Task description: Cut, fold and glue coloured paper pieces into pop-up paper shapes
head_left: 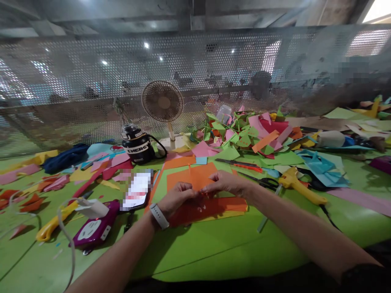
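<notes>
My left hand (179, 197), with a pale watch band (159, 216) at its wrist, is closed in a pinch over the middle of the paper stack. My right hand (225, 184) comes in from the other side, its thumb and fingers pinched together close to the left fingertips. What lies between the fingers is too small and hidden to name. Beneath both hands is an orange paper sheet (177, 181), and nearer to me a darker red-orange sheet (218, 209) with small white bits on it. A strip of yellow paper (235, 214) peeks out below.
Left stand a phone (137, 189), a purple power strip (94, 230) with a white charger, and a black bottle (139, 148). Right lie a yellow glue gun (301, 187), scissors (262, 181) and a cutter (244, 165). Behind are a fan (162, 101) and heaped paper scraps (241, 136).
</notes>
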`<state>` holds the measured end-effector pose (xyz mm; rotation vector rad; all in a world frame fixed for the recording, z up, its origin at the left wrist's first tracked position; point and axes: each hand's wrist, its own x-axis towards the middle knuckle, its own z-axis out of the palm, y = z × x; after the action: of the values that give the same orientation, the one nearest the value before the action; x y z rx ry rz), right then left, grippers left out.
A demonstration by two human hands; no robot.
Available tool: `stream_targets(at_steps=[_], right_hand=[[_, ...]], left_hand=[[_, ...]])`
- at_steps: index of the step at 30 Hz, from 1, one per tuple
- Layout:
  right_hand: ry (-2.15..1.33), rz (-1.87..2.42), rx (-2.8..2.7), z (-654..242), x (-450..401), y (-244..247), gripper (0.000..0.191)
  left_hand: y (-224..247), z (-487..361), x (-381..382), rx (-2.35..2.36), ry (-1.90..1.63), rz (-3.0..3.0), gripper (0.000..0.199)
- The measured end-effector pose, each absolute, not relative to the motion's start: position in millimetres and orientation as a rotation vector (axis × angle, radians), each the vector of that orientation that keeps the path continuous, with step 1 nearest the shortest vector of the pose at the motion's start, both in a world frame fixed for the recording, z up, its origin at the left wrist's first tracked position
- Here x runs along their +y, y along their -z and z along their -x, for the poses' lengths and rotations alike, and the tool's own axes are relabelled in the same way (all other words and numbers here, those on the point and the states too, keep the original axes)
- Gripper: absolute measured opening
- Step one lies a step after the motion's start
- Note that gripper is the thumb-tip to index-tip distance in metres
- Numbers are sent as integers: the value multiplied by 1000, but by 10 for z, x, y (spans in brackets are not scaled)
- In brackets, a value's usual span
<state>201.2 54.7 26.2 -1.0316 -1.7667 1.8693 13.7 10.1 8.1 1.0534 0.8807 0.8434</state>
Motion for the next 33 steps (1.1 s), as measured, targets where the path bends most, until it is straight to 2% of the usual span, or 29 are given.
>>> stream_targets(at_steps=[9,16,21,25,33], right_hand=[[-1893,1051,-1774,-2033,535,-325,30],[-1903,1030,-1793,-2206,711,-364,19],[-1817,1085,-1636,-2376,917,-364,22],[-1772,1055,-1601,-2370,930,-356,30],[-1899,1153,-1716,-2126,701,-288,60]], left_hand=[[-90,-143,104,870,-826,-1132,16],[-116,-48,183,902,-923,-1050,15],[-125,25,207,934,-986,-1031,17],[-101,37,208,925,-979,-1092,15],[-88,-5,213,901,-845,-1388,20]])
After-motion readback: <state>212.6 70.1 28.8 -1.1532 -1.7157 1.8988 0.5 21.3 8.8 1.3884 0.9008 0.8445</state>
